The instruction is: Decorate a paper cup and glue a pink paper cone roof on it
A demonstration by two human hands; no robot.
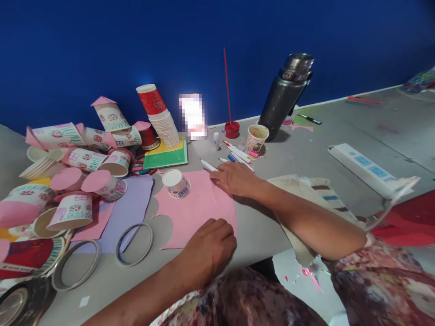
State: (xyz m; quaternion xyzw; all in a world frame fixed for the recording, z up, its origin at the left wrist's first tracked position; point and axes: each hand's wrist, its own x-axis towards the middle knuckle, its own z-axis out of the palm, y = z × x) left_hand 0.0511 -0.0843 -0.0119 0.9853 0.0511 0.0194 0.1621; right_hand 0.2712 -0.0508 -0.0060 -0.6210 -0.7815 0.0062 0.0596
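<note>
My right hand is closed on a white marker, whose end points left past my fingers, above the right top corner of a pink paper. Curled fingers of my left hand rest at the lower right part of this paper; what they hold, if anything, is hidden. A white paper cup with purple and red drawings stands upside down on the paper's upper left. The paper's left edge is cut in scallops. Several more markers lie just beyond my right hand.
Decorated paper cups crowd the left side, near two tape rings. Behind are stacked cups on a green-yellow booklet, a glue stick, a small cup and a dark thermos. At right lie a cloth and power strip.
</note>
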